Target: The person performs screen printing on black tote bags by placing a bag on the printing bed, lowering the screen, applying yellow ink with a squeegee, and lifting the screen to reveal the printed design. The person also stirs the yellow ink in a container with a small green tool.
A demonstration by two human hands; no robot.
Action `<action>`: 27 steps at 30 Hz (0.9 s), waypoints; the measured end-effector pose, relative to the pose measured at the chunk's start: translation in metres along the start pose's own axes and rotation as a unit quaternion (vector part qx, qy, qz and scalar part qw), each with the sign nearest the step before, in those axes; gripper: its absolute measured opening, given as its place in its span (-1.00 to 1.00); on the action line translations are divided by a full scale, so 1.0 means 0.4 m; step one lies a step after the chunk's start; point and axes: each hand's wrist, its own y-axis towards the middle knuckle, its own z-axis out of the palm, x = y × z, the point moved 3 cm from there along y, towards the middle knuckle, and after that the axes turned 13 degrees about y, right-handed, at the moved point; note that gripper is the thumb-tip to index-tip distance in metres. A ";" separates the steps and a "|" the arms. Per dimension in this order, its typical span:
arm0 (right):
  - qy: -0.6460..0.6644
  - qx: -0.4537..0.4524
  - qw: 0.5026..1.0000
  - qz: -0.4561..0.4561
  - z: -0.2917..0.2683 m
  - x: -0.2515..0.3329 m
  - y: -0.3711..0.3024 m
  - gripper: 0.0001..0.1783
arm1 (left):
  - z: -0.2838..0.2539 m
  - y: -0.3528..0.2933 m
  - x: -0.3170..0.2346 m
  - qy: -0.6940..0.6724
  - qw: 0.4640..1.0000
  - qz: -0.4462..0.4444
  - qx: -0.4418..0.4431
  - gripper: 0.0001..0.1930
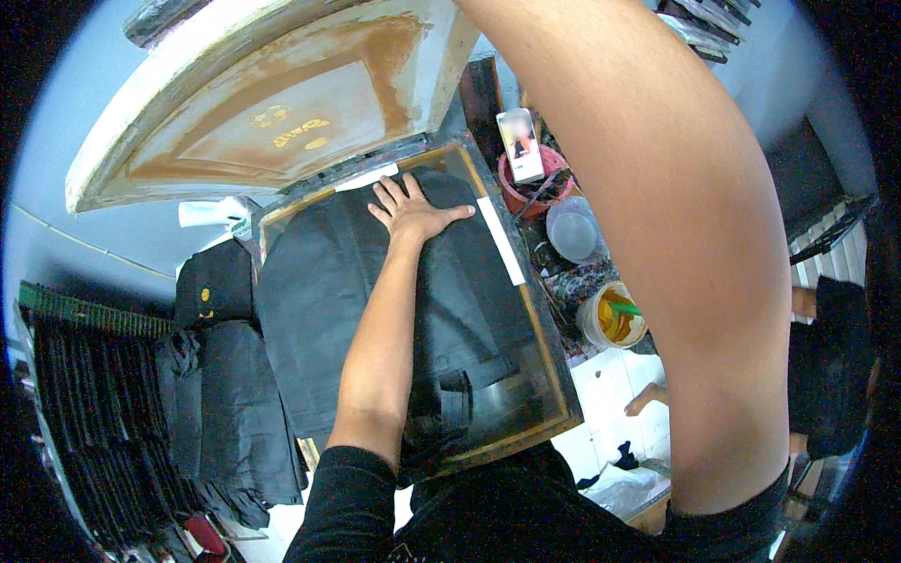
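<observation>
Black fabric piece (319, 300), one; laid flat on the wood-edged bench (511, 408), covering most of it from the far edge toward the near edge and reaching the left edge; a dark, glossy area of the bench left uncovered at the near right corner.

Left hand (416, 219), bare; palm down on the fabric piece, fingers and thumb spread wide, grasping nothing; set close to the far edge of the bench and right of its middle, fingertips toward that edge, thumb toward the right edge; the fabric piece lies beneath the palm and extends from it to the left and toward the near edge, passing under the forearm.

Right hand, beyond the upper limit of the view; its state cannot be told; the right forearm (648, 178) is raised past the right edge of the bench.

White strips, two; one (500, 241) along the right edge, one (366, 178) at the far edge, just beyond the fingers.

Printing screen (394, 75), brown-coated, with yellow motifs; tilted up over the far edge.

Beside the right edge: red bucket (514, 194) with a phone (519, 144) at its top; translucent round container (572, 230); tub of yellow ink (615, 324) holding a green-handled tool (624, 308).

Beside the left edge: stacked black pieces (225, 403).
</observation>
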 end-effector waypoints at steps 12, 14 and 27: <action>-0.004 0.001 1.000 0.001 0.006 0.017 -0.029 -0.64 | -0.115 0.010 0.038 -0.072 0.996 0.029 -0.034 0.49; 0.011 0.014 1.000 -0.008 -0.001 0.039 -0.069 -0.65 | -0.192 -0.043 0.083 -0.178 0.969 0.117 -0.125 0.35; 0.106 0.038 0.993 0.042 0.192 0.109 -0.662 -0.68 | -0.033 -0.855 0.489 -0.780 0.620 0.083 0.020 -0.50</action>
